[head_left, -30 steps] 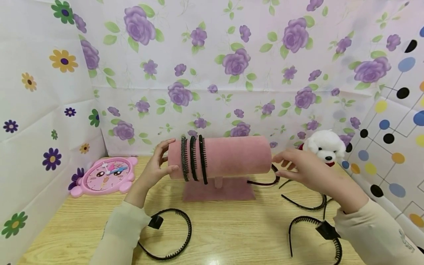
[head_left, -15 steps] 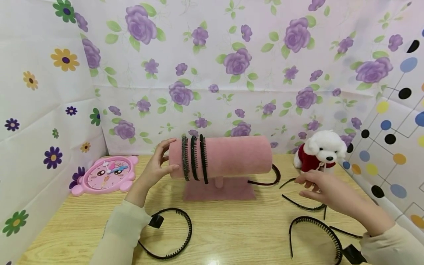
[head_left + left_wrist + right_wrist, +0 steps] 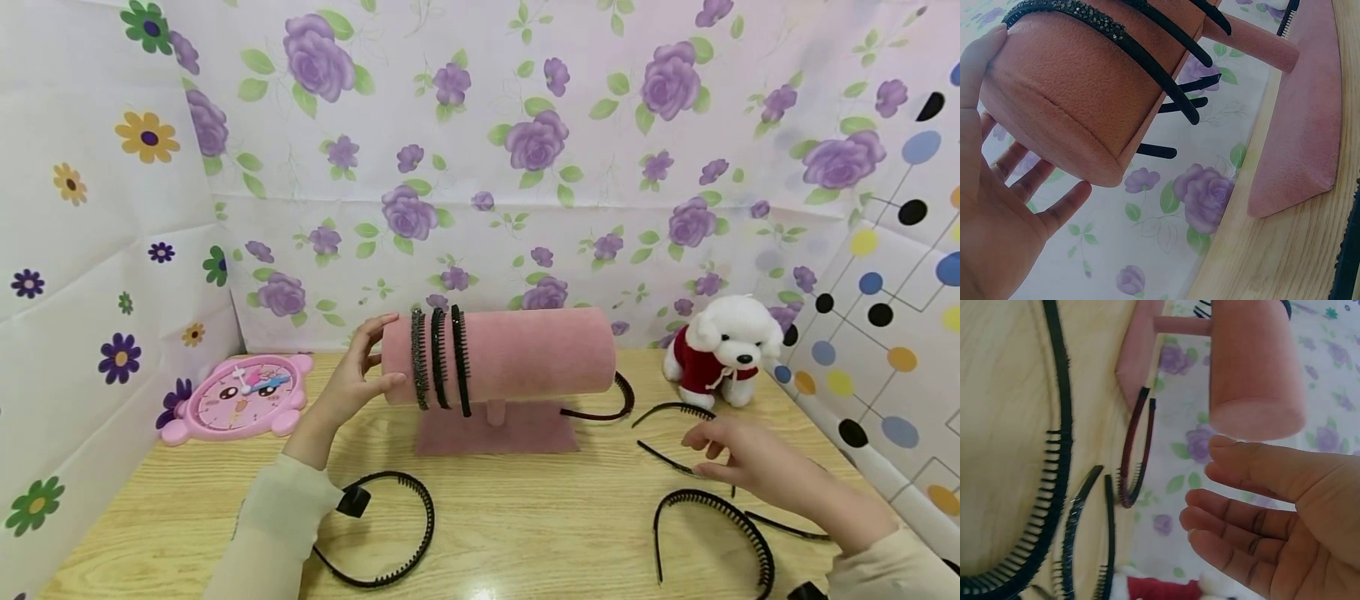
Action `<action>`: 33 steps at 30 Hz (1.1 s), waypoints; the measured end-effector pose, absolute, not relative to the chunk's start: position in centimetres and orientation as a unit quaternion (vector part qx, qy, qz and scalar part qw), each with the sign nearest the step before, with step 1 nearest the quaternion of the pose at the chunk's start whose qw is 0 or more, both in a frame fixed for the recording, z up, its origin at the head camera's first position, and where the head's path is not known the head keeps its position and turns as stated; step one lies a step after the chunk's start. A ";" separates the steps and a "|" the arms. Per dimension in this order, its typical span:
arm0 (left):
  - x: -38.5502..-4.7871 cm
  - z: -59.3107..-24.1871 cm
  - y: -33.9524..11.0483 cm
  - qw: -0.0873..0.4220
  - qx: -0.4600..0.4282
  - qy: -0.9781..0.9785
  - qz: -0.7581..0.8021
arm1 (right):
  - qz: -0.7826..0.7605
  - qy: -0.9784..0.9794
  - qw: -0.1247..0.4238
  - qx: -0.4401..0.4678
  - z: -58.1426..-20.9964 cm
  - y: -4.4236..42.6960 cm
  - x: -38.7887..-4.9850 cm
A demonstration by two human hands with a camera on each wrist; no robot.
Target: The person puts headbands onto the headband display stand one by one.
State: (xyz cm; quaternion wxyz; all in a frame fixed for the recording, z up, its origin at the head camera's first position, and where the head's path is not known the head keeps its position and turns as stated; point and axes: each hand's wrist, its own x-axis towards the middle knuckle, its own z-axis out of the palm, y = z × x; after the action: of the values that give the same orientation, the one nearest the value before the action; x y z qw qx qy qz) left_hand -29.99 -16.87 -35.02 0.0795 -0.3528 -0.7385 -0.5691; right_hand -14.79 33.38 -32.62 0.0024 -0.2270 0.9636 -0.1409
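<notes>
The left hand (image 3: pixel 351 385) grips the left end of a pink padded headband stand (image 3: pixel 536 354), thumb in front and fingers round the end. Three black toothed headbands sit side by side on its left part; the leftmost headband (image 3: pixel 1100 31) is studded with sparkly stones in the left wrist view. My right hand (image 3: pixel 753 458) hovers with loosely bent fingers over a thin black headband (image 3: pixel 663 457) lying on the table, which it partly covers. Nothing is in that hand in the right wrist view, where a dark red headband (image 3: pixel 1129 456) lies beside the stand.
On the table, a black headband (image 3: pixel 431 521) lies front left and another headband (image 3: pixel 708 497) front right. Part of one more headband (image 3: pixel 787 527) shows under the right forearm. A pink clock (image 3: pixel 243 398) lies at left; a white toy dog (image 3: pixel 723 367) in red sits back right.
My right hand has moved from beside the stand's right end, rightward and down toward the headbands on the table. The left hand and the stand have stayed in place.
</notes>
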 end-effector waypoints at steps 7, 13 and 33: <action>-29.9 -34.9 -16.8 0.079 -0.352 -0.739 -0.569 | -0.159 0.965 0.061 -0.199 -34.4 34.7 -14.4; -29.9 -34.9 -16.9 0.079 -0.350 -0.740 -0.568 | -0.150 0.966 0.079 -0.195 -35.7 35.6 -14.4; -29.6 -34.7 -16.8 0.078 -0.352 -0.738 -0.570 | -0.173 0.958 0.117 -0.197 -38.6 36.5 -15.0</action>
State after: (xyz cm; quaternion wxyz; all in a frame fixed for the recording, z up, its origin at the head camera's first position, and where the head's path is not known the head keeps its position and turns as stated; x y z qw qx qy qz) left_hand -29.65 -16.77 -34.72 0.0780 -0.3521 -0.7384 -0.5698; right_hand -15.04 36.53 -38.63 0.1169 -0.1971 0.9578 -0.1735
